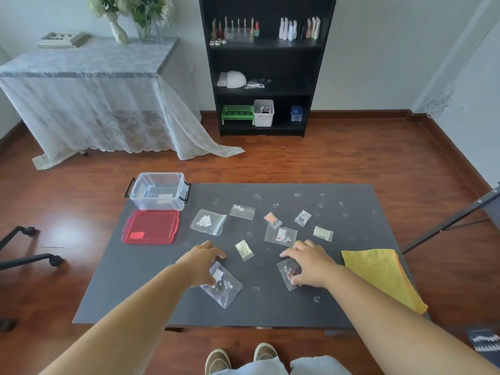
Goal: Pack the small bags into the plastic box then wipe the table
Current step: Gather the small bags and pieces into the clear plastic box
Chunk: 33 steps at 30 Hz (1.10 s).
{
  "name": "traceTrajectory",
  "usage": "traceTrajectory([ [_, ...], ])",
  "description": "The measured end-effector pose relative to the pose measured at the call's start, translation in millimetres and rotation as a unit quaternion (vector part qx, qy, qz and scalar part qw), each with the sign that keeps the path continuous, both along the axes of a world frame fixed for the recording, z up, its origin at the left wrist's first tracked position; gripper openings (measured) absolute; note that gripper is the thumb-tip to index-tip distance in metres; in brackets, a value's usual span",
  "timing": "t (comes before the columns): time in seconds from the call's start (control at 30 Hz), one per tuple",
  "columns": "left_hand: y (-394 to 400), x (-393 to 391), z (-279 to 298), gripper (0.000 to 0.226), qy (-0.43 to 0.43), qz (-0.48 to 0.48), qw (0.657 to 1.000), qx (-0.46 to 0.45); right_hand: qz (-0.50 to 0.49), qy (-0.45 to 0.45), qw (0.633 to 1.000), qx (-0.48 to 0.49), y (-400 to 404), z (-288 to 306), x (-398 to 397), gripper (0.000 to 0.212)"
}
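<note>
**Head view: both hands on bags, box not yet loaded**

Head view, table (151, 293) seen from above. Left hand (203, 262) is curled over a clear bag of white flowers (226, 289) near the front edge; fingers are bent onto its top end, so a pinch is judged likely, but full closure cannot be confirmed. Right hand (311, 265) is laid over a second clear bag with red bits (288, 272), fingers spread and pressed down, thumb at the bag's lower edge; no lift is seen.

Seven more small bags are scattered mid-table, well apart from each other, e.g. a larger one with white pieces (207, 221) and an orange one (272, 220). Plastic box (159, 191) sits open at the far left corner and appears empty apart from a label; red lid (151, 226) lies flat just in front of it. Yellow cloth (384, 277) is folded at the right edge, untouched.

Risks, as judged:
- Bags are thin and slick; a flat press may slide one instead of gripping it, possibly off the front edge.
- Box is well away from both hands; a loosely pinched bag could be dropped in transit.
- Water droplets (297, 195) are dotted across the surface; bags dragged through them would go into the box wet.
- Zip seals cannot be checked; an open one would spill small contents.
</note>
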<state>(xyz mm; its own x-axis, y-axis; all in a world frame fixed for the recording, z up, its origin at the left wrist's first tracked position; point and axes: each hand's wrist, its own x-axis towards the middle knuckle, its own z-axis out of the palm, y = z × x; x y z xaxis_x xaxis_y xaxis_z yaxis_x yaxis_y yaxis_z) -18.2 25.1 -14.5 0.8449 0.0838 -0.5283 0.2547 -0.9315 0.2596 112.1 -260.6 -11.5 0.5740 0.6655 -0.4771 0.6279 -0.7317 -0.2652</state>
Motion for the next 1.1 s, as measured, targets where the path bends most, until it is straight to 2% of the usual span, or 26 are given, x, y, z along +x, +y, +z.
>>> traceTrajectory([
  [0.07,0.5,-2.7,-0.7,0.059,-0.009,0.009,1.0,-0.002,-0.015,0.011,1.0,0.002,2.2,-0.6,1.5,0.057],
  [0.2,-1.5,-8.1,-0.1,0.048,-0.03,0.026,0.999,-0.008,-0.093,0.083,0.992,0.031,-0.2,-2.3,3.9,0.019],
  [0.33,-4.2,-12.6,0.8,0.058,-0.029,0.019,0.999,-0.012,-0.12,0.109,0.985,0.052,-5.1,-6.0,1.3,0.003],
  [0.47,-10.4,-19.3,-0.6,0.068,-0.02,-0.051,0.998,0.043,-0.168,0.146,0.971,0.089,-6.4,-8.3,-1.9,0.003],
  [0.57,-10.3,-21.0,1.3,0.063,-0.026,-0.053,0.997,0.053,-0.211,0.165,0.955,0.126,0.6,-5.3,-2.2,0.003],
  [0.63,-6.8,-21.9,3.4,0.061,-0.019,-0.039,0.998,0.047,-0.265,0.193,0.932,0.154,9.3,-2.6,-2.7,0.004],
  [0.77,4.5,-23.3,8.3,0.051,0.014,0.021,1.0,-0.014,-0.358,0.277,0.872,0.185,34.2,4.6,-2.9,0.012],
  [0.97,52.4,-31.2,32.6,0.017,-0.047,0.108,0.984,-0.135,-0.435,0.313,0.817,0.214,112.4,23.2,0.1,0.028],
  [1.1,96.0,-38.9,56.6,0.009,-0.104,0.117,0.977,-0.144,-0.426,0.318,0.806,0.259,193.6,47.6,9.2,0.032],
])
